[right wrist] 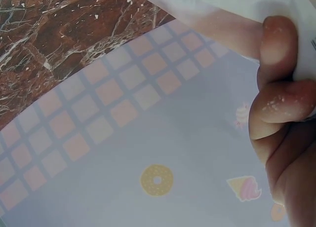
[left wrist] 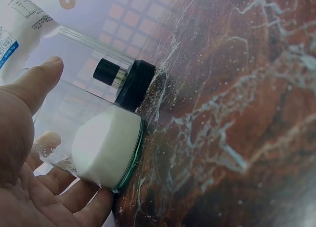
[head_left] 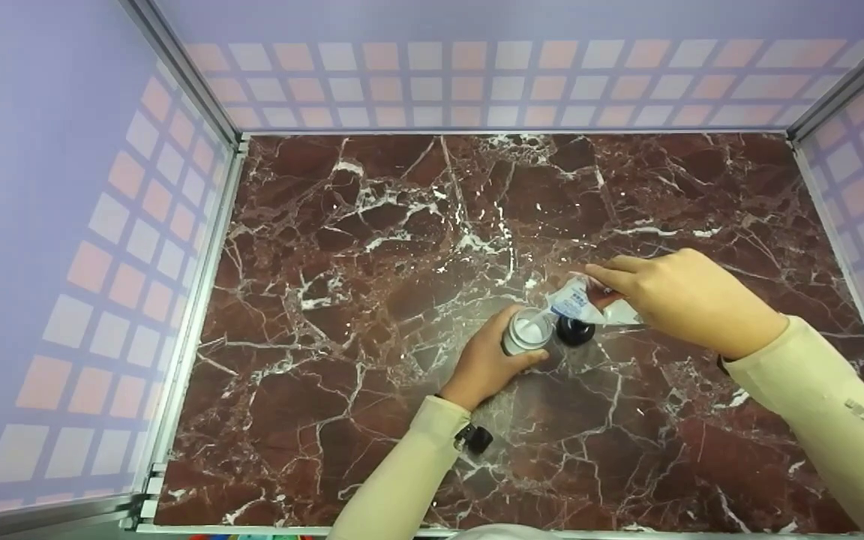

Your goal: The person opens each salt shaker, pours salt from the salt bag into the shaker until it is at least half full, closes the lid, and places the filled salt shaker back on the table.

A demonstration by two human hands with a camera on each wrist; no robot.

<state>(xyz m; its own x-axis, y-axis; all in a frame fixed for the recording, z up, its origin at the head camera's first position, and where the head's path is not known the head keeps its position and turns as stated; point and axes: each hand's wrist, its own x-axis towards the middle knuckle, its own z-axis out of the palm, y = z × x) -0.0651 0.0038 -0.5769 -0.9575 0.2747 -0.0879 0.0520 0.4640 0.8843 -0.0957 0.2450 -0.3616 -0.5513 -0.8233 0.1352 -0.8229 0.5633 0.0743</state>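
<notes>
My left hand [head_left: 483, 361] grips a clear glass jar [head_left: 529, 342] at the middle of the table. In the left wrist view, white powder or fine grains [left wrist: 106, 150] fill the jar's lower part. My right hand [head_left: 676, 292] holds a white-and-blue printed plastic bag [head_left: 571, 298], tilted with its narrow end over the jar's mouth. A white stream seems to run from bag to jar. In the right wrist view, curled fingers [right wrist: 279, 101] with white grains on them clasp the bag. A black lid with a knob [left wrist: 134, 84] stands beside the jar.
The dark red marbled table [head_left: 312, 420] carries scattered white specks, mostly beyond the jar. Purple panels with pink and white squares [head_left: 424, 82] stand at the back and both sides. Metal rails [head_left: 203, 292] border the table.
</notes>
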